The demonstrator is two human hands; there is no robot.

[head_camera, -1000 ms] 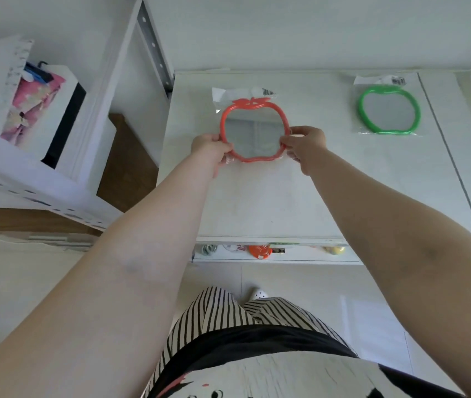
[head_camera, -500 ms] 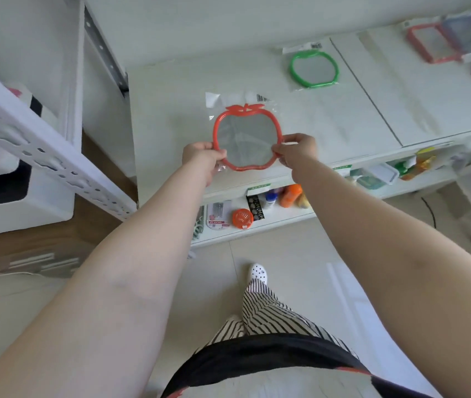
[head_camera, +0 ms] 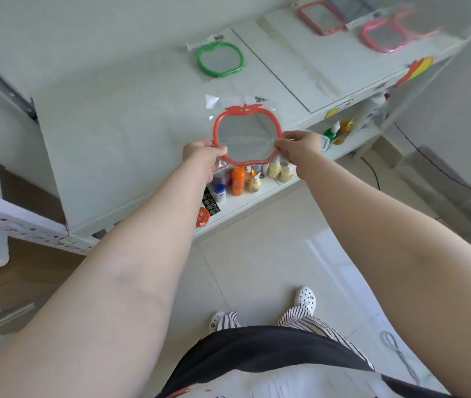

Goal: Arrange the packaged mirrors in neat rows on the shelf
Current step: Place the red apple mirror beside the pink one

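red apple-shaped mirror in clear plastic packaging, held over the front edge of the white shelf; left hand pinches its left rim, right hand pinches its right rim, fingers curled on the frame. beyond the red mirror, farther back on the shelf: green apple-shaped mirror, lying flat, packaged. far right of the red mirror: pink framed mirrors, blurred. below the red mirror, on a lower shelf: an orange bottle and small yellow bottles.
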